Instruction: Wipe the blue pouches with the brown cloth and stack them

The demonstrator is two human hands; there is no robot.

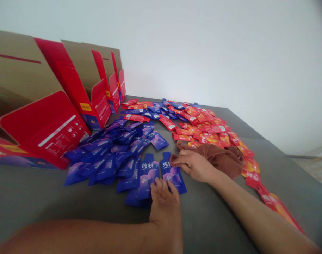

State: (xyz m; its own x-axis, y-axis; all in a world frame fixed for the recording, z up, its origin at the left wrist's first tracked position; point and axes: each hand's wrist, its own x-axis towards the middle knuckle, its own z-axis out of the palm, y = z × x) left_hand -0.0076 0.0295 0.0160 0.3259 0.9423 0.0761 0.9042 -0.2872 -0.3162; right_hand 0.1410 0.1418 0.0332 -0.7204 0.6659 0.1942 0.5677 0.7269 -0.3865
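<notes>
Brown cloth [221,158] is pinched in my right hand [194,165]; my left hand's [165,195] fingers press blue pouches [149,174], boxes [48,130] walling the left edge.

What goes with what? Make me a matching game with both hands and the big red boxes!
1. Left bare hand
2. Right bare hand
3. Open red cardboard boxes

A. Standing at the picture's left side
B. Touching a flat, shiny blue-purple pouch
C. Pinching a soft brown cloth

Right pairs: 1-B, 2-C, 3-A
</notes>
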